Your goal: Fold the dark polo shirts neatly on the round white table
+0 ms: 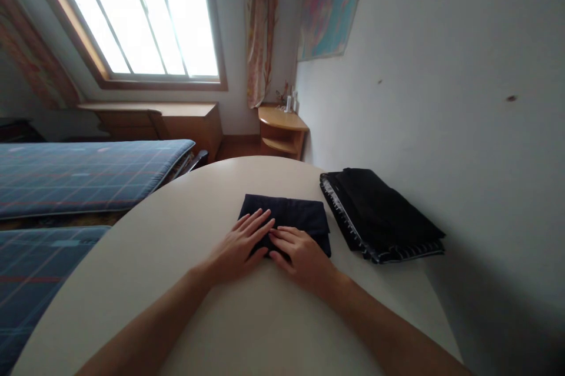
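Note:
A dark navy cloth (300,211), folded into a flat rectangle, lies on the round white table (176,235). My left hand (242,243) rests flat on its left part, fingers stretched out. Palm down, my right hand (300,252) lies on the cloth's lower middle with its fingers extended. The fingertips of both hands nearly meet, and the thumbs point toward each other at the cloth's near edge. To the right of the cloth is a stack of folded black fabric (375,211) with white stitching along its edges.
A white wall (441,129) runs close along the table's right side. Beds with blue plaid mattresses (88,176) stand at the left. Beyond the table are a wooden corner shelf (282,119), a wooden desk (185,109) and a bright window (141,11).

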### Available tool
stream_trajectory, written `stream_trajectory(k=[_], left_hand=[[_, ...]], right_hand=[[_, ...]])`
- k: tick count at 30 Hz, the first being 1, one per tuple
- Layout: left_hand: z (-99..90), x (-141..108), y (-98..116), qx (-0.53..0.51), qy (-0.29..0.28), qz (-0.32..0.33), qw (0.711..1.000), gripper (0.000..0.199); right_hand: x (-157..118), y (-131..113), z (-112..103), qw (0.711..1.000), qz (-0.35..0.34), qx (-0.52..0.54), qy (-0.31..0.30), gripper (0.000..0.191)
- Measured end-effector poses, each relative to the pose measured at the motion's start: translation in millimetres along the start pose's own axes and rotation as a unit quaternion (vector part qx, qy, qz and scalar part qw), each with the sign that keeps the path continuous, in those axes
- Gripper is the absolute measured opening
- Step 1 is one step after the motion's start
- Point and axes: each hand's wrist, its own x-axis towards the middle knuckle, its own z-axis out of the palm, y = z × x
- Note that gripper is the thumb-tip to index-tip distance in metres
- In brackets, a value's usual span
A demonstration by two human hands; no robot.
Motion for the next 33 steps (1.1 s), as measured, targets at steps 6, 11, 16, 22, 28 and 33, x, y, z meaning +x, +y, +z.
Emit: stream_trajectory(k=[6,11,16,22,28,33], left_hand=[[3.1,-1,0,0.022,-0.058,-0.003,0.998,0.061],[2.8,0,0,0.006,-0.042,-0.020,0.999,0.054],[5.2,3,5,0.012,0.004,-0.072,0.997,0.043],[0.7,8,24,0.041,0.074,-0.120,0.989,0.032],[11.3,5,29,0.050,0.039,-0.070,0.996,0.055],[18.5,3,24,0.056,0.001,-0.068,0.996,0.057]], right_hand=[[-2,24,-21,0.994,0.109,-0.026,0.010,0.041],[-10,41,-16,0.982,0.141,-0.075,-0.097,0.053],[-11,26,-18,0.979,0.140,-0.106,-0.100,0.054],[-8,-7,-34,0.984,0.146,-0.064,-0.074,0.041],[-3,-3,-33,0.989,0.141,-0.040,-0.034,0.029],[6,22,-27,0.996,0.078,-0.041,-0.005,0.039]])
